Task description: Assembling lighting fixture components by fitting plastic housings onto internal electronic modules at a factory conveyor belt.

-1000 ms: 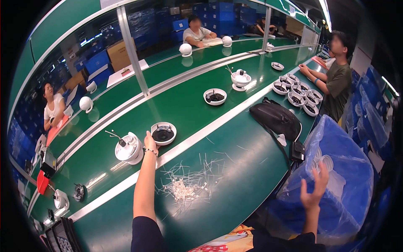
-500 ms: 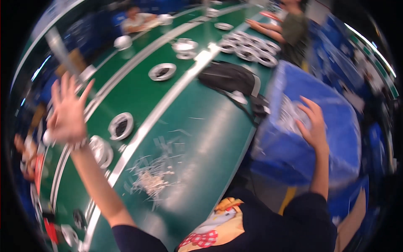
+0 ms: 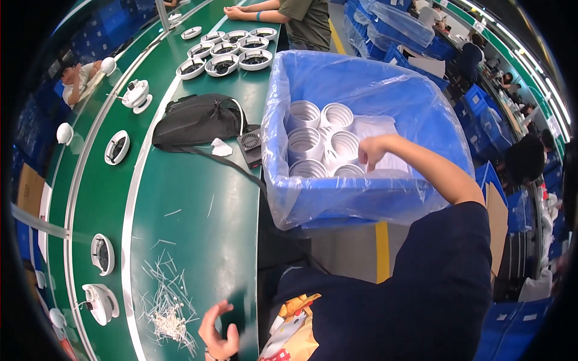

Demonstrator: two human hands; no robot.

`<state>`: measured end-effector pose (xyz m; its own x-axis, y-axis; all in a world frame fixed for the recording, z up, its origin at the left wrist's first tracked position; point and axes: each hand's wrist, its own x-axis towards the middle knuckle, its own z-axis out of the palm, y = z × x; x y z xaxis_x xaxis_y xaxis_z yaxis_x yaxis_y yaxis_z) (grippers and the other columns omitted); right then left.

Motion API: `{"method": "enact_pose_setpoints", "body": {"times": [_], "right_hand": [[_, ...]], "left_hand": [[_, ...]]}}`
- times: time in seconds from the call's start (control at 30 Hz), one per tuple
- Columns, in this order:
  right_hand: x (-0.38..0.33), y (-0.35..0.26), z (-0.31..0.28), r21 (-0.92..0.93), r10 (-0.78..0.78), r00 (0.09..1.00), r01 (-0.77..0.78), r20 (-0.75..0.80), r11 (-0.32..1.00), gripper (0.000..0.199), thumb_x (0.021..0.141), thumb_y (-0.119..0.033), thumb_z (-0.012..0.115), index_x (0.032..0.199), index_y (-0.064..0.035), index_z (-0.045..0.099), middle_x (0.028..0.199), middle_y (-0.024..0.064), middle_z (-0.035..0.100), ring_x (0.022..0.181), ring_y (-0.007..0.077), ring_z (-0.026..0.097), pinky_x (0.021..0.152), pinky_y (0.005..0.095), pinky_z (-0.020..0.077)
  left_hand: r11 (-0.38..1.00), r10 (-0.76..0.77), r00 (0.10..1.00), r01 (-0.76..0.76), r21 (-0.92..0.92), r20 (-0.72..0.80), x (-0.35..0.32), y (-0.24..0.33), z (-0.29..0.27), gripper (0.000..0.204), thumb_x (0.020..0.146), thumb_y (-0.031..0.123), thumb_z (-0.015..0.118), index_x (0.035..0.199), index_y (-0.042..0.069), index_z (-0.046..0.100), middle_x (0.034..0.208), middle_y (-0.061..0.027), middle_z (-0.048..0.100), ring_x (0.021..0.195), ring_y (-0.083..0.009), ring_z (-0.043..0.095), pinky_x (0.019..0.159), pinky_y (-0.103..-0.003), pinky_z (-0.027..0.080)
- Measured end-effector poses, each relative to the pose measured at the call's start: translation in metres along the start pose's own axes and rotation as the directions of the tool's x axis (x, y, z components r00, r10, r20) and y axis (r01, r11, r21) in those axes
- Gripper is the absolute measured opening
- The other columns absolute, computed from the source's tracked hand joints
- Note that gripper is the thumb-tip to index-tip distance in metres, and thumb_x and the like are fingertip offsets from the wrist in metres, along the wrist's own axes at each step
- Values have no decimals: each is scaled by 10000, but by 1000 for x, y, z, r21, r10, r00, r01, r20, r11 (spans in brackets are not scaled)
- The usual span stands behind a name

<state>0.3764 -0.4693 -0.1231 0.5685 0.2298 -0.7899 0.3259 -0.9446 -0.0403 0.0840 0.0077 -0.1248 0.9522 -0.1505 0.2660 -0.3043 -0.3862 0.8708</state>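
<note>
My right hand (image 3: 374,150) reaches into a blue bin (image 3: 361,192) lined with clear plastic. Its fingers are curled down and closed, beside several white ribbed round parts (image 3: 303,142) and over a white sheet (image 3: 376,127); what the fingertips pinch, if anything, is hidden. Low over the green table (image 3: 211,240), near its edge, my left hand (image 3: 220,334) holds nothing, its thumb and fingers apart. Next to it lies a heap of thin white strips and small bits (image 3: 171,322).
A black bag (image 3: 201,123) and a small black device (image 3: 250,144) lie on the table beside the bin. Beyond are several round white-and-black parts (image 3: 221,64) and a co-worker's arms (image 3: 256,13). White units (image 3: 102,254) sit along the conveyor (image 3: 90,204) at left.
My view has turned toward the bin. My right hand has gone down into it and its fingers have closed. My left hand has come back from over the conveyor to the table's near edge.
</note>
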Motion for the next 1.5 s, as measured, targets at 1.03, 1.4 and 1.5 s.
{"method": "enact_pose_setpoints", "body": {"times": [1.03, 1.4, 1.5], "right_hand": [[132, 57, 60, 56, -246, 946, 239, 210, 969, 516, 655, -418, 607, 972, -12, 592, 952, 173, 600, 877, 262, 573, 749, 348, 434], [140, 91, 58, 187, -121, 956, 71, 268, 980, 591, 639, -451, 641, 1000, 15, 581, 986, 170, 592, 907, 251, 560, 776, 323, 430], [109, 90, 72, 260, -80, 960, 8, 269, 965, 613, 635, -460, 651, 1007, 22, 578, 995, 169, 590, 915, 248, 557, 783, 316, 429]], "left_hand": [[955, -211, 845, 285, 81, -491, -31, -8, 40, 341, 695, -29, 535, 1034, 3, 540, 920, -112, 620, 791, -205, 619, 722, -280, 480], [960, -274, 846, 269, -76, -458, -33, -13, 35, 360, 701, -44, 493, 1059, -16, 516, 940, -134, 614, 815, -195, 625, 736, -278, 484], [963, -267, 849, 250, -100, -456, -29, -4, 33, 355, 695, -44, 489, 1049, -30, 518, 925, -143, 618, 810, -202, 627, 735, -285, 484]]}}
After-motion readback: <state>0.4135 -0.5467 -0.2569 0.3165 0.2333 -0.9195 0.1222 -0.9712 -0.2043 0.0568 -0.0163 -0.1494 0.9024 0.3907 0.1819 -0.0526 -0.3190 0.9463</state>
